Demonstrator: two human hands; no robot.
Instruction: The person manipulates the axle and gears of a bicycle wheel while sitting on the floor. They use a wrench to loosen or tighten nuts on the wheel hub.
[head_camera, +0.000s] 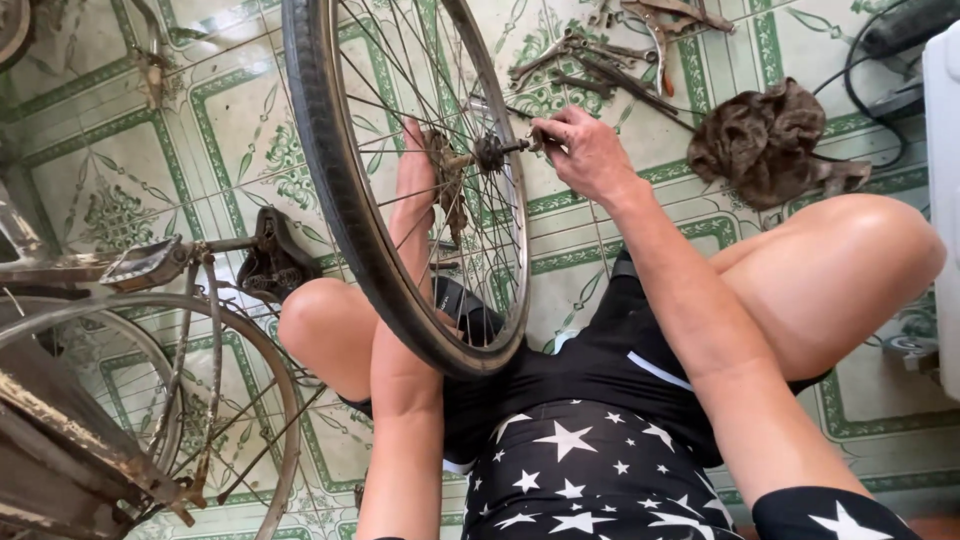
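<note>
Green-patterned floor tiles (250, 120) run under everything; person sits on them with knees apart. Bicycle wheel (400, 190) stands upright between the legs, tyre bottom resting near the lap.

Right hand (585, 150) pinches the end of the axle (510, 148) sticking out of the hub (488, 152), fingertips closed on it. Left hand (415, 175) is on the far side of the spokes, reaching to the hub from that side, fingers seem pressed to it; grip itself partly hidden behind spokes, can't tell exactly.

Handling judgement: wheel looks light but awkward, rim stiff, spokes thin and bendable, hub likely greasy and slippery. Best hold is rim or tyre for moving, axle ends for turning.

Room: just beyond the right hand lies a pile of wrenches and pliers (600, 60), further right of it a brown rag (765, 140) and a black cable (870, 60). Left of the left hand, a rusty bicycle frame with pedal (150, 262) and another wheel (200, 400) crowd close. White box edge (945, 200) far right. Open floor mostly straight ahead, above the wheel.
</note>
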